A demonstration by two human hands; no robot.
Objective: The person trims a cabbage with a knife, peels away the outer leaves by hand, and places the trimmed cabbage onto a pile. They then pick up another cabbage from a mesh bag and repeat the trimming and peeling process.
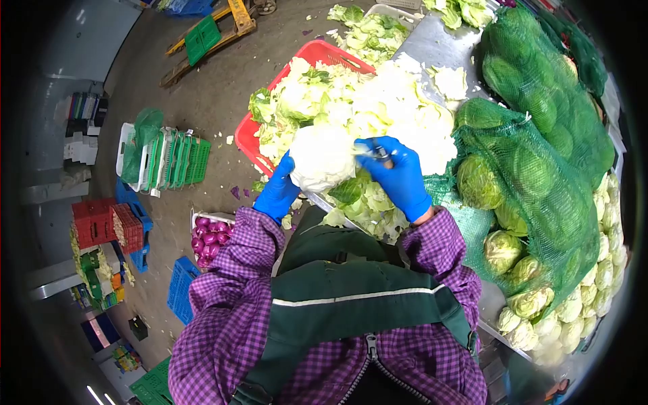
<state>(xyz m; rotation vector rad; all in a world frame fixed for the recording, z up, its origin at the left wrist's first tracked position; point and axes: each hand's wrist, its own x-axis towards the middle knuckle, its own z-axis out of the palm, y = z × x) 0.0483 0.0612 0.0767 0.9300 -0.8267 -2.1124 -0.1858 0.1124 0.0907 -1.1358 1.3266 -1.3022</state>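
A pale cabbage head (324, 158), overexposed to near white, rests in my left hand (277, 191), whose blue-gloved fingers curve round its left side. My right hand (397, 177), also in a blue glove, is closed on a small tool (383, 156) with a dark handle at the cabbage's right side; the tool's blade cannot be made out. Behind the cabbage, loose leaves (304, 94) heap over a red crate (247, 135). More green leaves (368, 206) lie just below the cabbage, between my hands.
Green net sacks of cabbages (540, 169) fill the right side, with rows of trimmed cabbages (570, 307) beyond. A metal table (432, 50) runs along the back. Red onions (210, 237) sit in a crate at left, near stacked crates (169, 158) and a blue pallet (181, 290).
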